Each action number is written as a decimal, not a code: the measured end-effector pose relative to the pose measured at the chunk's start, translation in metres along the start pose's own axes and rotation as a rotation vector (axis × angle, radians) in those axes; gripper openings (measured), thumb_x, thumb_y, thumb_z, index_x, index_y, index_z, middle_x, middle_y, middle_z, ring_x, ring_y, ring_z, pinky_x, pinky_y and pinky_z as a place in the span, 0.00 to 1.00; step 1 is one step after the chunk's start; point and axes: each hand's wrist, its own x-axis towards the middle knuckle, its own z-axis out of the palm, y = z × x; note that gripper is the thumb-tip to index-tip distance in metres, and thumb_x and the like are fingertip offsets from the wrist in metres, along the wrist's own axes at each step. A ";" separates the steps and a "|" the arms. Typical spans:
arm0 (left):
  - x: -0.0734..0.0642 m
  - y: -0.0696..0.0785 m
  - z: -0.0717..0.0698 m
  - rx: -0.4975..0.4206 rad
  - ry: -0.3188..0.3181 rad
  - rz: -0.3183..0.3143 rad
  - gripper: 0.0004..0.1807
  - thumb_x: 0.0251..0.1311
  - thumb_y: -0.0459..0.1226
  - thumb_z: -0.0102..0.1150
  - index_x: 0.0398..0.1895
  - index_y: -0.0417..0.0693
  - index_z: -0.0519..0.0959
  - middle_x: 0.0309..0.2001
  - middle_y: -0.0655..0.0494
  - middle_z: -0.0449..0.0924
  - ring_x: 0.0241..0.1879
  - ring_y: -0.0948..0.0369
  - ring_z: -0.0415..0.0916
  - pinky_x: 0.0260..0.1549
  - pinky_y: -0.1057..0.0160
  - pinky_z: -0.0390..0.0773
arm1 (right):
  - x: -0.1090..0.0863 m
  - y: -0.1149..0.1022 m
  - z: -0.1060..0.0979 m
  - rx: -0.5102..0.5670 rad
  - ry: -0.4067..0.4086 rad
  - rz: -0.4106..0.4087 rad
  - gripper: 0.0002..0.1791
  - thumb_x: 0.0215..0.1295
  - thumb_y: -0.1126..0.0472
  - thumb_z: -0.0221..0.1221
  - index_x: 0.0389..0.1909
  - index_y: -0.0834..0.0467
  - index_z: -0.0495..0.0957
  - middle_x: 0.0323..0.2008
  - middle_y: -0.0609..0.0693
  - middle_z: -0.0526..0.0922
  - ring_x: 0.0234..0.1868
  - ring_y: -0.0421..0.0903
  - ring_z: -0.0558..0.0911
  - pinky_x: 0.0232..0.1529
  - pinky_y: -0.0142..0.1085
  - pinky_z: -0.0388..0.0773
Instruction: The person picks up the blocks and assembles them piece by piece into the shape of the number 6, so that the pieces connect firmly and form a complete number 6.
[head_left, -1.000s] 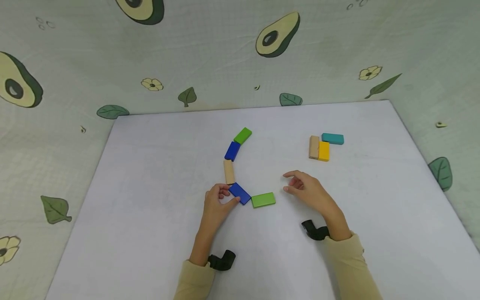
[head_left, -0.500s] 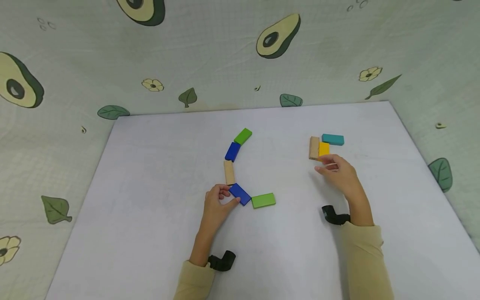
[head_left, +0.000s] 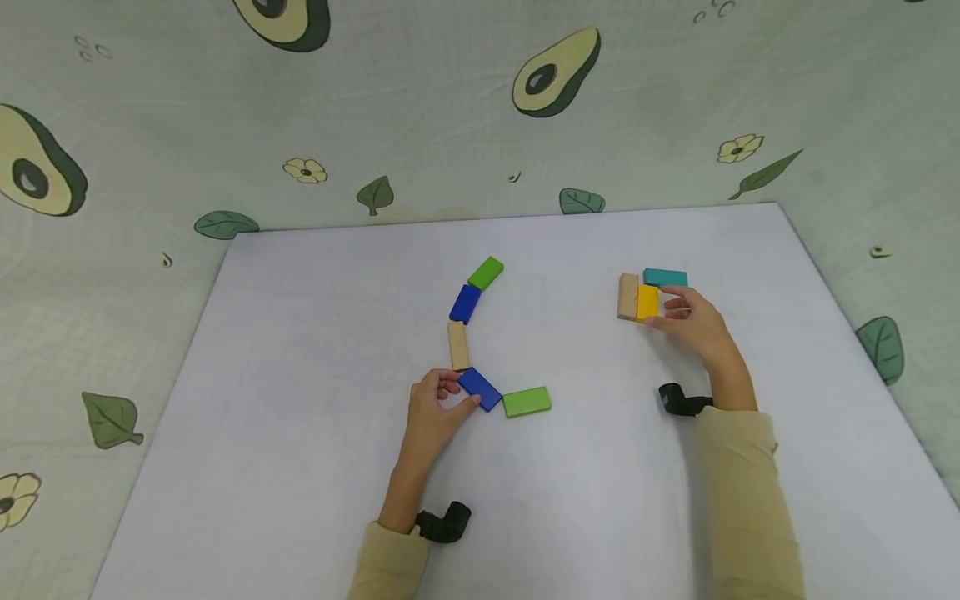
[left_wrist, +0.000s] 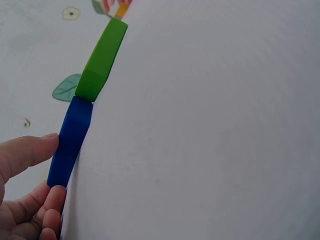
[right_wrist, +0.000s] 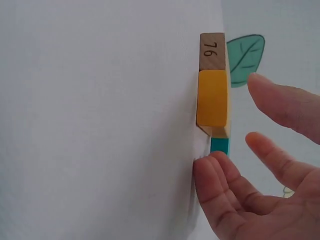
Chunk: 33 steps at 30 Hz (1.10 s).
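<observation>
A blue wooden block lies flat with my left hand pinching it; the left wrist view has the thumb against one edge of that blue block and fingertips at its near end. At the right, my right hand reaches beside a yellow block, thumb and index spread near its corners. In the right wrist view the thumb stands apart from the yellow block. Touching the yellow one are a plain wooden block and, behind, a teal block.
Blocks form a curve on the white table: a green block, another blue block, a plain block, the held blue one, and a near green block. A patterned cloth surrounds the table.
My right hand has moved right and away from me, from beside the near green block to the yellow block. The left hand and the blocks have not moved.
</observation>
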 end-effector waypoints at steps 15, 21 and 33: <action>0.000 -0.002 0.000 0.000 -0.003 -0.004 0.22 0.47 0.42 0.67 0.45 0.47 0.72 0.36 0.54 0.73 0.40 0.59 0.62 0.39 0.62 0.64 | 0.019 0.009 -0.007 0.002 -0.131 -0.046 0.44 0.57 0.54 0.61 0.68 0.60 0.46 0.55 0.64 0.59 0.52 0.58 0.61 0.50 0.44 0.62; -0.001 -0.002 0.000 0.000 -0.004 -0.003 0.22 0.46 0.42 0.67 0.44 0.47 0.72 0.35 0.53 0.73 0.39 0.59 0.62 0.39 0.63 0.63 | 0.024 0.009 -0.007 -0.023 -0.149 -0.033 0.46 0.56 0.55 0.62 0.69 0.61 0.44 0.54 0.65 0.58 0.49 0.56 0.62 0.49 0.42 0.63; 0.000 -0.002 0.000 0.005 0.002 0.005 0.22 0.46 0.42 0.67 0.44 0.47 0.72 0.35 0.54 0.73 0.39 0.59 0.62 0.39 0.63 0.63 | 0.025 0.009 -0.008 -0.045 -0.146 -0.042 0.46 0.55 0.55 0.62 0.68 0.62 0.45 0.54 0.66 0.58 0.50 0.57 0.63 0.50 0.45 0.63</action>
